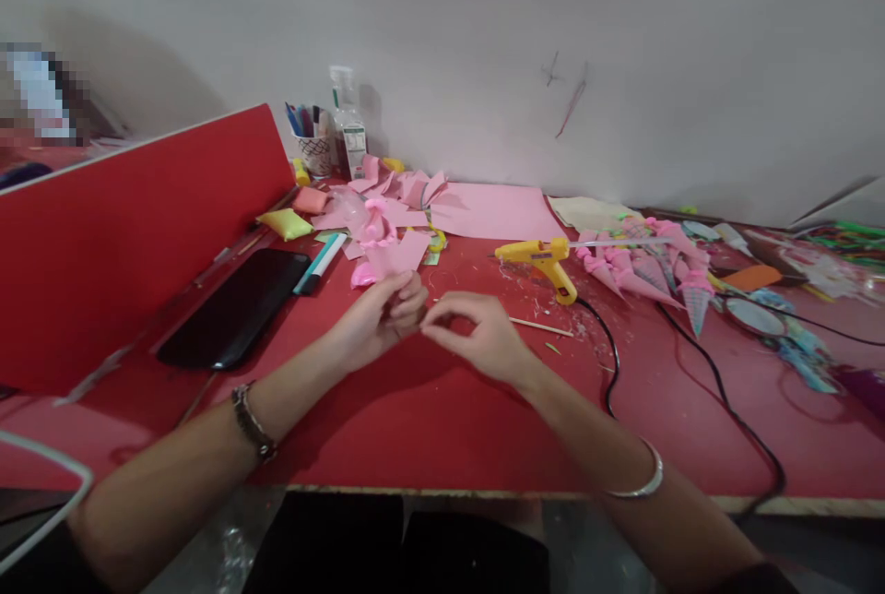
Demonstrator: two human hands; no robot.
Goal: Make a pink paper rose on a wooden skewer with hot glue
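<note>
Above the red table, my left hand has its fingers curled in, and whatever they may hold is hidden. Close beside it, my right hand is closed in a pinch, thumb against fingertips; I cannot make out anything between them. Just beyond my left hand lie a piece of pink paper and a bright pink twisted piece. A thin wooden stick rests behind my right hand. Farther right is a yellow glue gun with a clear glue stick in its back.
Several pink cones are heaped at the right. A black phone-like slab and markers lie left, beside a red upright panel. Pink sheets, a pen cup and a bottle stand along the wall. Black cables cross the right side.
</note>
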